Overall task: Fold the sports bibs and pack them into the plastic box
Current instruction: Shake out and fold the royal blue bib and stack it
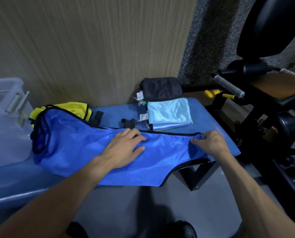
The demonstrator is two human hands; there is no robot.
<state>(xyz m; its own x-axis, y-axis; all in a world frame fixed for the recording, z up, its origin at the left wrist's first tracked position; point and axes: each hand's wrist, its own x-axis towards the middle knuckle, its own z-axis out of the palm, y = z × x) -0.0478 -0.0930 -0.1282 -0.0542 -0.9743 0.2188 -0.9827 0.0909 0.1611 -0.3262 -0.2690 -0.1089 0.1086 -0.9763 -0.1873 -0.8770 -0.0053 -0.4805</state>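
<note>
Head view shows your left hand pressing flat, fingers spread, on the blue bib at frame centre while your right hand pinches its right edge, plastic box at left.

Royal-blue mesh bib with black trim, yellow bib with black edging, pale-blue folded satin bibs, black folded bib, blue padded bench

Lighting: dim, cool, diffuse; source unseen. Soft sheen on blue bib. Dark shadows at right. Wide-angle bending at edges; slight motion blur throughout
</note>
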